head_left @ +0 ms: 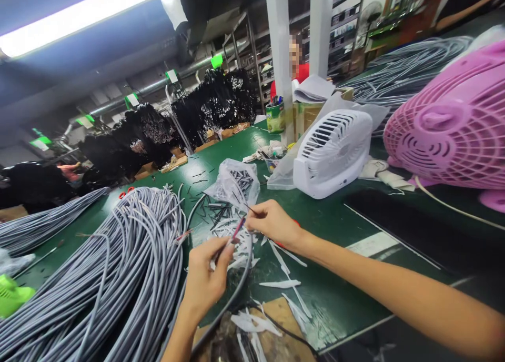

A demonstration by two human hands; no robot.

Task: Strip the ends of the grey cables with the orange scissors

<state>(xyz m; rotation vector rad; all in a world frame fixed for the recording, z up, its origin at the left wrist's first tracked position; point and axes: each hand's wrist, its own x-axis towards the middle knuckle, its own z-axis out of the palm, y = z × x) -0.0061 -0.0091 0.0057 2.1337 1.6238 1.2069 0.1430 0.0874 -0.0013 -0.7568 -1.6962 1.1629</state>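
My left hand point(205, 275) pinches the end of a grey cable point(236, 285) that curves down toward me; thin coloured wires point(238, 228) stick out of its tip. My right hand point(272, 222) is closed in a pinch on those wires and on a thin dark piece that I cannot name. Both hands hover over the green table point(335, 225), above scattered white strips point(281, 284) and small black tubes point(219, 214). A clear plastic bag point(234, 180) with more black pieces lies just beyond my hands.
A big bundle of grey cables point(118, 267) fills the left. A white fan point(333, 151) and a pink fan point(453, 125) stand at right, more grey cable point(406, 67) behind. A person in red point(298, 70) sits at the far end. Black cable bunches point(185, 114) hang behind.
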